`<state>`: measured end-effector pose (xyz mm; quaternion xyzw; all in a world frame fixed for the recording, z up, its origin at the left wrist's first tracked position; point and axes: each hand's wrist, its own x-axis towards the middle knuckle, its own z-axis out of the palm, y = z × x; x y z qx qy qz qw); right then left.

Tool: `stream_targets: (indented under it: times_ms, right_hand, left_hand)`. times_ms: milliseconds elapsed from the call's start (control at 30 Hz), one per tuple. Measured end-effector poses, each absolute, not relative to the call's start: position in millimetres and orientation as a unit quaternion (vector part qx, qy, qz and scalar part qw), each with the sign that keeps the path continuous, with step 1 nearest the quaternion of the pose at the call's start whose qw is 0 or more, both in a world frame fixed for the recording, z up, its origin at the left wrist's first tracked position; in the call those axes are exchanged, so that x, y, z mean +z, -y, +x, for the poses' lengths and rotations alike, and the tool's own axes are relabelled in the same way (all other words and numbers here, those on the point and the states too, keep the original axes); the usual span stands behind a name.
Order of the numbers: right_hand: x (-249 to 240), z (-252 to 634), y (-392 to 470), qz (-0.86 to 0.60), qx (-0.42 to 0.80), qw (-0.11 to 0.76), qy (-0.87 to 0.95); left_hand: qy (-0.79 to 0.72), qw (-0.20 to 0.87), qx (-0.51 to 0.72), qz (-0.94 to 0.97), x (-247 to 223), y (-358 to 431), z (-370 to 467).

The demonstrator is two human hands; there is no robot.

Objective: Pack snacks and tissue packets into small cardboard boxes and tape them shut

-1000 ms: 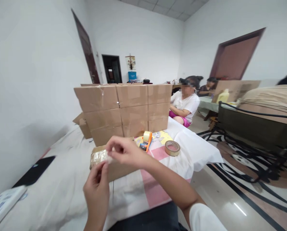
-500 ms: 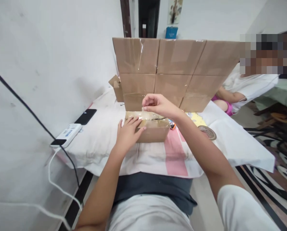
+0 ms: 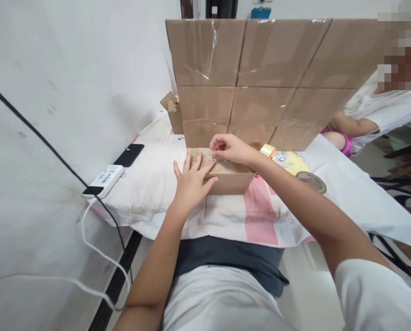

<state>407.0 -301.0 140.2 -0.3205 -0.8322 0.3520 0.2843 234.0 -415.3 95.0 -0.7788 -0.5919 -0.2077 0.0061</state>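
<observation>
A small brown cardboard box (image 3: 230, 185) sits on the cloth-covered table in front of me, with glossy clear tape on its top. My left hand (image 3: 193, 177) lies across the left part of that top, fingers spread and the thumb over the front edge. Just above the tape, my right hand (image 3: 228, 148) is closed in a pinch. Whatever its fingertips hold is too small to make out. To the right of the box, partly behind my right forearm, are an orange-and-yellow item (image 3: 267, 151) and a roll of tape (image 3: 311, 182).
Several taped cardboard boxes (image 3: 267, 59) form a wall behind the small box. An open carton (image 3: 174, 115) stands at its left end. A black phone (image 3: 130, 155) and a white power strip (image 3: 105, 179) lie at the left. Another person (image 3: 394, 110) sits at the right.
The view has shifted, so the box wall looks larger and nearer. My left fingers have spread wider on the box top. My right hand stays pinched, now lower over the tape.
</observation>
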Motion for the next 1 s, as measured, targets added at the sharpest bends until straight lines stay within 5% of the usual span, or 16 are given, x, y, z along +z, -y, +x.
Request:
stream_targets:
  times_ms: [533, 1000]
  right_hand:
    - [135, 418, 312, -0.488, -0.050, 0.178, 0.853]
    - [127, 441, 324, -0.621, 0.098, 0.174, 0.758]
  left_hand:
    - [0.512, 0.049, -0.208, -0.832, 95, 410, 235]
    - [0.445, 0.068, -0.141, -0.882, 112, 386, 251]
